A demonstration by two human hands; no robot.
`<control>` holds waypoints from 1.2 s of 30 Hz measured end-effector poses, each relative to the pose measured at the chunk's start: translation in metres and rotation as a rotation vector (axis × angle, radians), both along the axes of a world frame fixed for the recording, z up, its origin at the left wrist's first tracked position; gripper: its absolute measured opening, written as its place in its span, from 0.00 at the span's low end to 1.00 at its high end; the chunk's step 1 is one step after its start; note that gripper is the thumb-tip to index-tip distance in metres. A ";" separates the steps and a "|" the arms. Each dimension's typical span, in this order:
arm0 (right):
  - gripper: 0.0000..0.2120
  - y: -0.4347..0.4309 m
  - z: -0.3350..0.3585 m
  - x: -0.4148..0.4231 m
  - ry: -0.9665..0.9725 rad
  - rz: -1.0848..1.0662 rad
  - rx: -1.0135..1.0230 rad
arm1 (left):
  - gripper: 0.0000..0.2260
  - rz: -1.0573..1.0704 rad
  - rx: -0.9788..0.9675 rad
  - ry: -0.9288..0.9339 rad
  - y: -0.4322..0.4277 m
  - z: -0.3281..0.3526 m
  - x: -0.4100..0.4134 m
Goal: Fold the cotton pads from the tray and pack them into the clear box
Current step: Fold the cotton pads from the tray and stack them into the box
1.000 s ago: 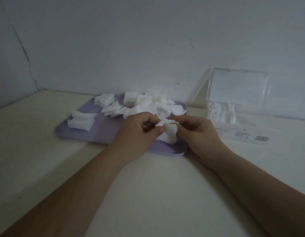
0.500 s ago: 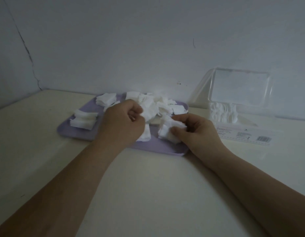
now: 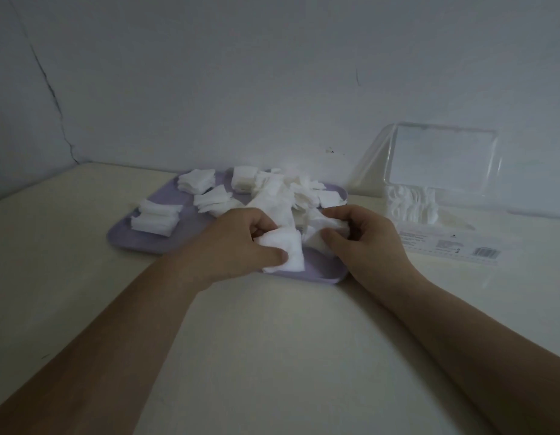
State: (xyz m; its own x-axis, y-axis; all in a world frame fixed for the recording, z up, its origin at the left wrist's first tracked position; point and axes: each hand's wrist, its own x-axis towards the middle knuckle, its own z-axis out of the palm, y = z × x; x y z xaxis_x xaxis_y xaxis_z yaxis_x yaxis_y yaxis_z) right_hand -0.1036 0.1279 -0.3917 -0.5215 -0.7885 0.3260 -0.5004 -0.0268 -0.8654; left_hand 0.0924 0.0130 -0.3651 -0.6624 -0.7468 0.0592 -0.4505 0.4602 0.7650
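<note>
Hands, 2 of them, meet over the near edge of 1 purple tray (image 3: pixel 190 229) on the surface (image 3: pixel 272 340): the left hand (image 3: pixel 237 243) pinches 1 flat cotton pad (image 3: pixel 286 251), and the right hand (image 3: pixel 366 243) curls round 1 crumpled pad (image 3: pixel 330 226) just beside it. The tray's long axis runs left to right, and it carries 3 neat stacks (image 3: pixel 156 216) and a loose heap (image 3: pixel 291 189) too tangled to count. 1 clear box (image 3: pixel 429 243), its lid (image 3: pixel 442 158) raised toward the wall, lies to the right with pads inside.

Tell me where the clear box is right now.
Head view, far right: the clear box sits open by the wall, just right of the purple tray and beyond the right hand.
</note>
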 end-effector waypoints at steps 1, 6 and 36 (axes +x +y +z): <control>0.16 0.000 0.000 0.000 0.001 0.008 0.004 | 0.11 -0.018 0.001 -0.004 0.000 0.000 0.000; 0.15 -0.001 -0.001 0.000 0.010 0.041 0.012 | 0.09 -0.095 0.096 0.246 0.001 0.001 -0.003; 0.25 0.003 0.004 0.009 0.086 0.222 -0.058 | 0.12 -0.033 -0.050 0.287 0.008 -0.022 -0.024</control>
State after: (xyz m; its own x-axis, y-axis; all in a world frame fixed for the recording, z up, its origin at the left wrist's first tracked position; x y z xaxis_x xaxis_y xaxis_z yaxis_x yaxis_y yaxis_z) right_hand -0.0945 0.1314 -0.3882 -0.3058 -0.8596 0.4093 -0.5484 -0.1924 -0.8138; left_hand 0.0688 0.0207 -0.3870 -0.6373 -0.7164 0.2839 -0.2032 0.5116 0.8349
